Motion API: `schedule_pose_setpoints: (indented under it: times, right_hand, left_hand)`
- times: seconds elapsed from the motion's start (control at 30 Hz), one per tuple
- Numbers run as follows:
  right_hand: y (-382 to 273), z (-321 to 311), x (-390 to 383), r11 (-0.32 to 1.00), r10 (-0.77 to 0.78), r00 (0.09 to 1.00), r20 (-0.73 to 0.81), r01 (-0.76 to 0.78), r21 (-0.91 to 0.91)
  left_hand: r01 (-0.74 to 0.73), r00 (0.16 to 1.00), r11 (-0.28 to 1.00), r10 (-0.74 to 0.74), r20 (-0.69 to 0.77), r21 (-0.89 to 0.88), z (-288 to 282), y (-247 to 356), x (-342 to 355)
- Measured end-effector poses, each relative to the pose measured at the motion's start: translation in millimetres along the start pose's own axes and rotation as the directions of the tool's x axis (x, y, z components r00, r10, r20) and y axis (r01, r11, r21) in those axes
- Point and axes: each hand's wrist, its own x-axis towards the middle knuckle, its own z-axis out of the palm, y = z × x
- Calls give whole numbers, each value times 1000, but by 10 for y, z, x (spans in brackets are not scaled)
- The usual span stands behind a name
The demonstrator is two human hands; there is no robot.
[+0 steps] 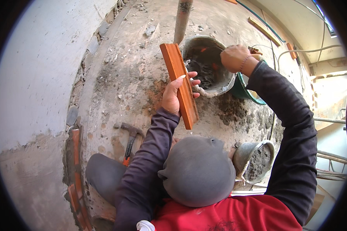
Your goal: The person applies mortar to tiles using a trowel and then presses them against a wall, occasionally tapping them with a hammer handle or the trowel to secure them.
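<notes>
My left hand (174, 94) is closed round a long orange-brown strip with grooves along its length (180, 84). The strip stands tilted beside a grey bucket (216, 91), and my fingertips come close to the bucket's side. Dark wet mortar (202, 73) lies inside that bucket. Above its right rim, my right hand (235, 58) is bent into a fist, knuckles up. Whatever it grips is hidden by the fingers; a wooden piece (254, 51) shows just behind the wrist.
A green bucket (246, 90) stands against the grey one. Nearer me, a smaller bucket (241, 154) holds grey mortar. A claw hammer (130, 140) lies left of my knees (198, 171). More orange strips (76, 154) line the wall foot. A pole (182, 21) rises behind the bucket.
</notes>
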Motion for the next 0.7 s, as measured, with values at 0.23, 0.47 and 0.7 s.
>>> schedule_pose_setpoints:
  times: [0.23,0.47,0.7]
  right_hand:
    - [85,213,151,990,-114,989,95,105,94]
    - [-339,156,-156,978,-186,982,33,182,99]
    - [5,219,-203,963,-222,973,56,210,169]
  left_hand:
    - [14,996,998,-20,-91,-60,-102,-278,62]
    - [-40,991,998,34,-127,-43,-101,-293,60]
    - [-21,992,998,14,-125,-55,-91,-351,96]
